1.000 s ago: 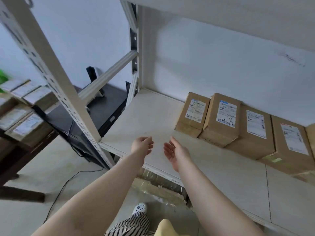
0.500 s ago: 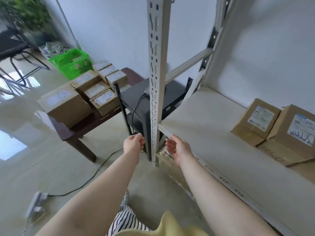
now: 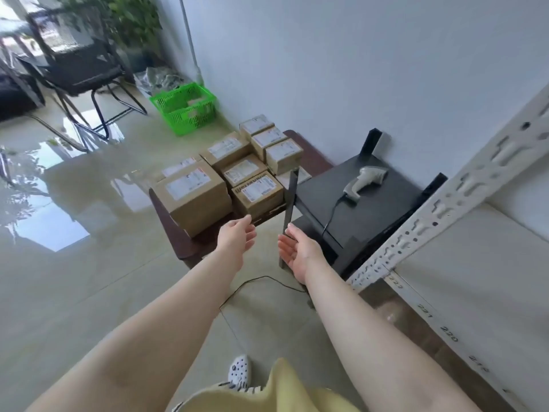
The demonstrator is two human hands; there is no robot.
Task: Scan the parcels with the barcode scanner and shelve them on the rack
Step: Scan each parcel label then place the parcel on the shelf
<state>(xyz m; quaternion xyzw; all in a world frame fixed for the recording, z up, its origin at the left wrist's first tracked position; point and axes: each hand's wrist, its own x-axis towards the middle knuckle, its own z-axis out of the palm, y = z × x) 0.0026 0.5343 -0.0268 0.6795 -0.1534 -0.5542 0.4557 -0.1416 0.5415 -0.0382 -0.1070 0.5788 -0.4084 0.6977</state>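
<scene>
Several brown cardboard parcels (image 3: pixel 193 197) with white labels sit on a low dark wooden table (image 3: pixel 181 245) ahead of me. A grey barcode scanner (image 3: pixel 364 181) lies on a black stand (image 3: pixel 356 209) to their right, its cable running down to the floor. My left hand (image 3: pixel 236 237) and my right hand (image 3: pixel 300 251) are both held out empty, palms facing each other, fingers relaxed, just short of the parcels. The white rack (image 3: pixel 445 203) with its pale shelf board stands at the right.
A green plastic basket (image 3: pixel 184 110) sits on the floor by the wall behind the parcels. A black chair (image 3: pixel 80 66) and a plant stand at the far left. A black cable (image 3: pixel 252 283) trails across the glossy floor under my hands.
My view has swung left from the rack shelf with its shelved boxes to the parcel table. Both empty hands moved off the shelf edge toward the parcels.
</scene>
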